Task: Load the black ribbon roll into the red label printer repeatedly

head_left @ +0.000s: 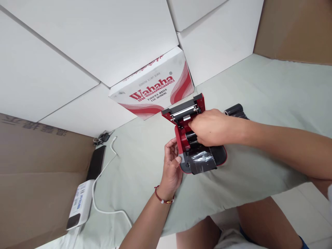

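A red and black portable printer (181,138) stands with its lid (183,112) raised, its inside facing up. My left hand (172,164) is wrapped round its left side, thumb on the grey corner. Curled over the open compartment is my right hand (211,128), its fingertips hidden inside. Just under those fingers shows a black roll (191,137). A strip of shiny black film (203,160) hangs out across the printer's front. Behind my right forearm lies another black roll (234,110), partly covered by the arm.
A white and red Wahaha water carton (155,88) stands behind the printer against large white boxes (145,31). On the left, a white device (81,204), a white cable (97,186) and a dark flat block (96,162) lie beside a cardboard box (38,180). A pale green cloth (140,148) covers the surface.
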`<state>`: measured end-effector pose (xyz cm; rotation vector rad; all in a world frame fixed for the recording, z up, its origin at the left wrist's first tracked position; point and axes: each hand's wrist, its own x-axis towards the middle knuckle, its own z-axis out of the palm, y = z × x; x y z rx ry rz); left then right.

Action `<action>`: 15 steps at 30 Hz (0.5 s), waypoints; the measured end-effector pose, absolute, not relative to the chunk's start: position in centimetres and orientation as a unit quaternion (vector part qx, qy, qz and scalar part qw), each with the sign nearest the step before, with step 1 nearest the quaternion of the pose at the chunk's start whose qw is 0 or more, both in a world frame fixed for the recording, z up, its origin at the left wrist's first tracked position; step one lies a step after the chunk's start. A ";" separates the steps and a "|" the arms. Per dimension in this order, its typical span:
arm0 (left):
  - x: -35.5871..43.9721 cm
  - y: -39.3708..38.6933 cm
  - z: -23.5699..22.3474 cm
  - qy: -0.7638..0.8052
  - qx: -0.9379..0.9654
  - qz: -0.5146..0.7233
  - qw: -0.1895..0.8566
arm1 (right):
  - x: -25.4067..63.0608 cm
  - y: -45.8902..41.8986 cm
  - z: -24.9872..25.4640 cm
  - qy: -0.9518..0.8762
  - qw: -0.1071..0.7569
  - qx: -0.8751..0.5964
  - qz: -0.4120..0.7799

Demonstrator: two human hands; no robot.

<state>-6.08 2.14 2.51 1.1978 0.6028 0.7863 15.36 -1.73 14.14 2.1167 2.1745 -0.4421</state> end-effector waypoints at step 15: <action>-6.2 2.2 2.6 0.286 0.527 0.354 0.717 | 25.6 -2.1 16.3 0.654 0.080 0.712 -0.242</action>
